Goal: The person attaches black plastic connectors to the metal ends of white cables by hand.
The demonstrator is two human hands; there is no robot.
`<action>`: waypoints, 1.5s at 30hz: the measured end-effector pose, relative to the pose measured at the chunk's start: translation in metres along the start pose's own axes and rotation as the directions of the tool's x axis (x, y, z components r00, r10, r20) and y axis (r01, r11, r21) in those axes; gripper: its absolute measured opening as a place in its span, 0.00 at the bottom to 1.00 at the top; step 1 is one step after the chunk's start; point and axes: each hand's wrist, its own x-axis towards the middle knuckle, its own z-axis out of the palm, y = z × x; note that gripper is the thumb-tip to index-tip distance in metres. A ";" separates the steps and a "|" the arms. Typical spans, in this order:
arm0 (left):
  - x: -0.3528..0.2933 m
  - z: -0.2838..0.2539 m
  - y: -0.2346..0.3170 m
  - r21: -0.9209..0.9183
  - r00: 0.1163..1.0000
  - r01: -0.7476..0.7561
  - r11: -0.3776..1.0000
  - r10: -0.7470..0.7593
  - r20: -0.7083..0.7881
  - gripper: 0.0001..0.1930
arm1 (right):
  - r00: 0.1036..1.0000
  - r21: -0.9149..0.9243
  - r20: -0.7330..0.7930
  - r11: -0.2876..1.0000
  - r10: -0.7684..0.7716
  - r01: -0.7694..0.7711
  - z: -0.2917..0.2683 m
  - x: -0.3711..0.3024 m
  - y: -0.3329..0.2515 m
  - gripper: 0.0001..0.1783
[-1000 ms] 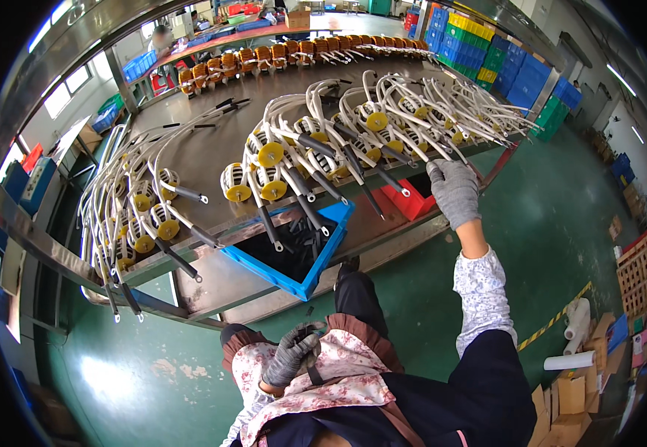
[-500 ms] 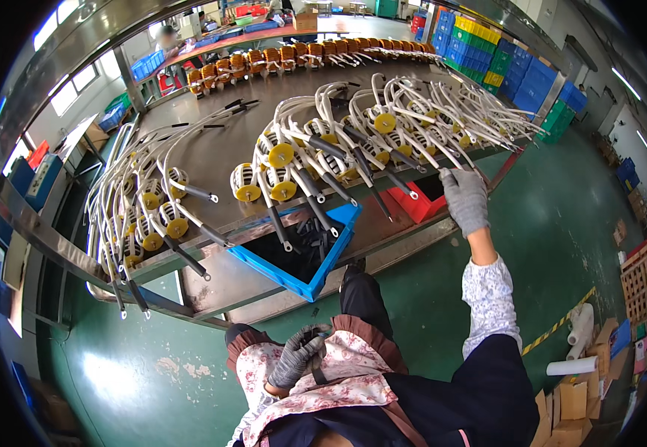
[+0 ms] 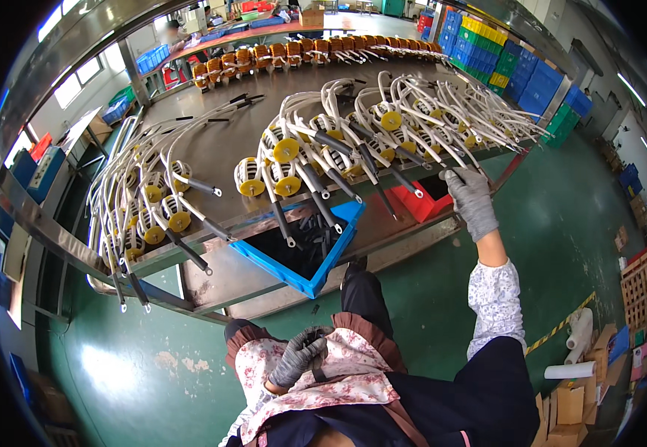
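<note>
My right hand (image 3: 473, 203), in a grey glove, reaches to the front edge of the metal bench at the right. Its fingers are closed at the end of a white cable (image 3: 434, 154); the very tip is hidden by the fingers. My left hand (image 3: 298, 357), also gloved, rests curled over my flowered apron (image 3: 361, 359). Something dark shows at its fingertips, too small to name. Coils with yellow end discs (image 3: 286, 150) and white cables lie heaped on the bench. Several cables end in black sleeves (image 3: 327, 211) with metal ring lugs, hanging over the front edge.
Below the bench edge a blue bin (image 3: 310, 286) holds black tube pieces (image 3: 312, 242). Right of it sits a red bin (image 3: 429, 207). Copper-coloured coils (image 3: 294, 52) line the bench's far side. Stacked crates (image 3: 480, 45) stand beyond; a person works at the far left.
My right hand has shifted slightly right and down, its fingers staying at the cable end. The left hand stays in my lap. The whole view has moved a little.
</note>
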 end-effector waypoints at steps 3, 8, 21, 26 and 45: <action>0.001 -0.002 0.000 0.037 1.000 0.011 0.999 -0.012 0.024 0.17 | 0.919 -0.612 -0.063 0.743 -0.389 0.273 0.001 0.001 -0.002 0.17; 0.005 -0.004 -0.001 0.024 0.998 0.031 0.999 -0.032 0.048 0.17 | 0.967 -0.555 0.251 0.811 -0.049 0.185 -0.009 0.008 -0.004 0.19; 0.007 -0.010 -0.014 0.042 0.997 0.058 0.997 -0.060 0.058 0.18 | 0.900 -0.928 0.034 0.320 -0.435 0.189 0.011 0.001 -0.005 0.19; 0.008 -0.007 -0.013 0.053 0.995 0.070 0.996 -0.074 0.067 0.18 | 0.998 -0.186 0.037 0.982 0.047 -0.039 0.006 0.019 0.026 0.16; 0.011 0.001 -0.008 -0.002 0.993 -0.096 0.995 0.096 0.066 0.17 | 0.825 0.607 0.508 0.577 0.245 -0.546 0.003 0.036 0.018 0.21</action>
